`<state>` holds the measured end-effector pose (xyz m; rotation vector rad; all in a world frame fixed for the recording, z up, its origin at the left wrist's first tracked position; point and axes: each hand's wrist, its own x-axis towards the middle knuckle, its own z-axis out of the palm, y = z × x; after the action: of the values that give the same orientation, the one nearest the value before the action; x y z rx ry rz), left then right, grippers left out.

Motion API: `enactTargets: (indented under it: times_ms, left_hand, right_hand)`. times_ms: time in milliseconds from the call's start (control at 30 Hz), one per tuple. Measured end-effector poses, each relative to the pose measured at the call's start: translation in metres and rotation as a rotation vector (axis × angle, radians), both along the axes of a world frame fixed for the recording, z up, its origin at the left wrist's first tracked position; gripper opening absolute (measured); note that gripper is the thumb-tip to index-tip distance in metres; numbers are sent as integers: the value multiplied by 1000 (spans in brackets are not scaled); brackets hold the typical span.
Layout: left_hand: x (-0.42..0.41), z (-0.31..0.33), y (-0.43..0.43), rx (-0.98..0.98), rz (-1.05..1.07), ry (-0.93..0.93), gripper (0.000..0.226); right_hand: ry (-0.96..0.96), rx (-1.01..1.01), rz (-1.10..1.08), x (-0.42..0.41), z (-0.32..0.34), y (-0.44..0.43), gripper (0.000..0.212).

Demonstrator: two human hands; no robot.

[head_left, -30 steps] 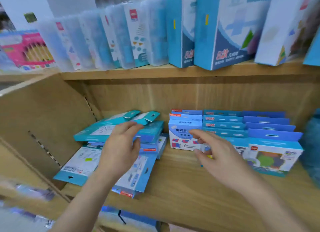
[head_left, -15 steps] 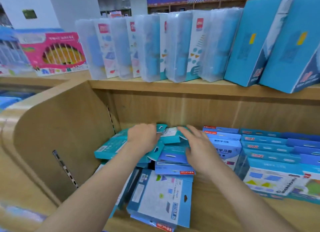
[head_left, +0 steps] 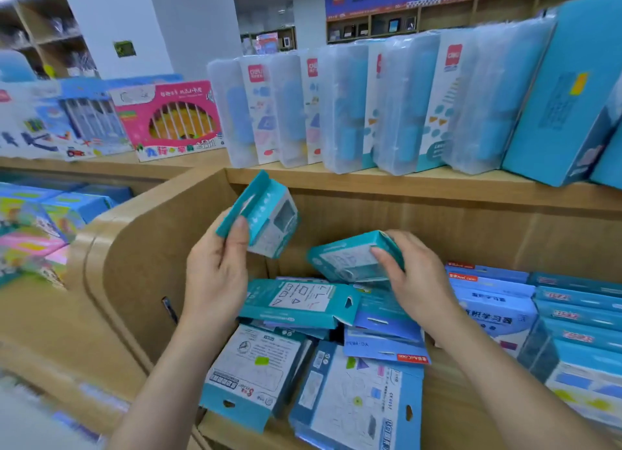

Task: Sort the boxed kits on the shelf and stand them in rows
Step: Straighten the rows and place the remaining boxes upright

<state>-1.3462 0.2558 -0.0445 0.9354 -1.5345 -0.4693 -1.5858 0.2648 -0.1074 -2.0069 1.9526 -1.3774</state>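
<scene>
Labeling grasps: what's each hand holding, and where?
Left hand: upper teal box, by its hang-tab edge. Right hand: lower teal box, at its right end.

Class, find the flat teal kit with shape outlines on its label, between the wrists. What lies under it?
Poking out from under the teal kit are a white-backed kit and a blue kit, both lying flat. Whatever lies beneath its middle is covered.

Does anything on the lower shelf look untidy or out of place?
Yes. The heap of kits on the left of the lower shelf lies flat, overlapping at mixed angles, while the blue boxes on the right stand in neat rows. The left hand holds a tilted teal box, the right hand a second teal box.
</scene>
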Motion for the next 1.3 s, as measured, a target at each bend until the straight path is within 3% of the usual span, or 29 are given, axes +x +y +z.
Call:
enactTargets:
  times_ms: [167, 300, 533, 667, 867, 1000, 1167, 1300]
  left_hand:
    - [13, 16, 35, 239, -218, 611, 23]
    - [6, 10, 51, 331, -212, 680, 21]
    - [-25, -11, 59, 489, -309, 589, 22]
    - [-54, -25, 71, 571, -460, 352, 30]
    - [-98, -49, 100, 554, -794, -30, 30]
    - [-124, -67, 108, 595, -944, -172, 30]
    - [-147, -82, 106, 609, -869, -100, 41]
    - [-146, -87, 106, 565, -877, -40, 26]
  right_hand:
    - [-77, -210, -136, 0, 27, 49, 37]
    - [-148, -240, -229, -13, 47, 98, 35]
    - [-269, -133, -249, -46, 70, 162, 16]
    - [-242, -40, -321, -62, 64, 197, 21]
    - [-384, 102, -428, -91, 19, 247, 24]
    - [-630, -34, -427, -96, -10, 263, 15]
    - [-843, -111, -447, -81, -24, 258, 15]
    - [-901, -120, -448, -73, -23, 254, 19]
